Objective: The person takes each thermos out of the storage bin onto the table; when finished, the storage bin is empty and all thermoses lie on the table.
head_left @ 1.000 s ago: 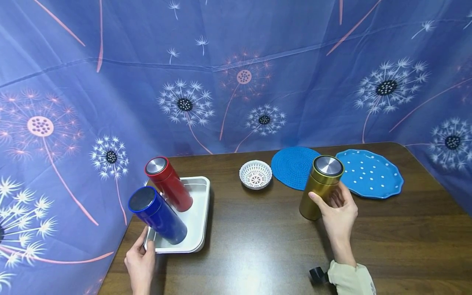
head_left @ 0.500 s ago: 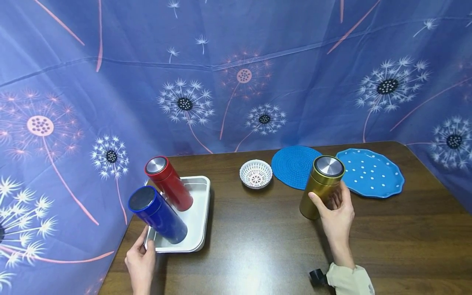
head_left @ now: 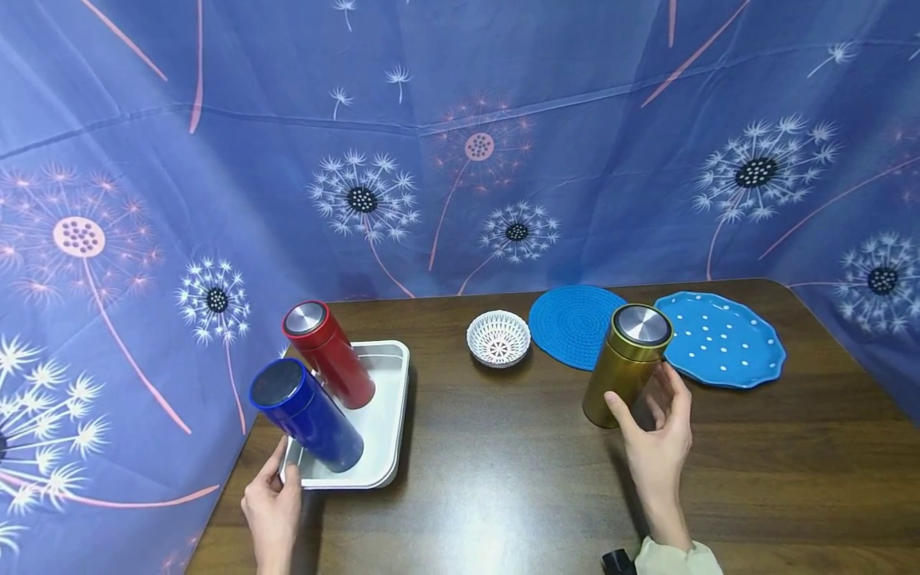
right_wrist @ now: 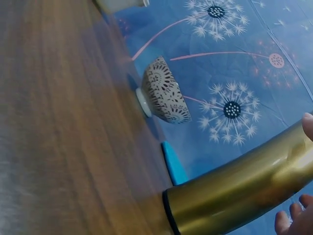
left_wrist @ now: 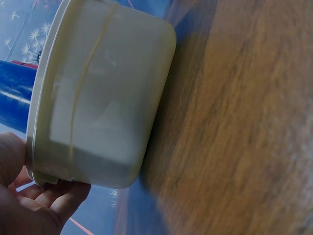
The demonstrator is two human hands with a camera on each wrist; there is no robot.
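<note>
At the left, my left hand [head_left: 271, 507] pinches the near-left corner of a white plastic tub [head_left: 399, 435], thumb above and fingers under the rim. A blue thermos flask [head_left: 319, 423] and a red thermos flask [head_left: 336, 363] with a steel lid top stand inside the tub. On the right, a gold thermos flask [head_left: 620, 375] stands upright on the table. My right hand [head_left: 660, 447] is beside it with thumb and fingers spread around its lower part. In the right wrist view the fingers [right_wrist: 295, 218] are apart from the flask; whether the thumb touches it, I cannot tell.
A small white patterned bowl [head_left: 499, 339] sits at the back middle of the wooden table [head_left: 489, 463]. Right of it lies a round blue woven mat [head_left: 571, 323], partly behind the gold flask. A blue polka-dot plate [head_left: 726, 339] lies farther right. A dandelion-print curtain [head_left: 611, 200] hangs behind.
My right hand has loosened from the gold flask, its fingers drawing back to the right and slightly down. The flask stays in place. My left hand keeps hold of the tub.
</note>
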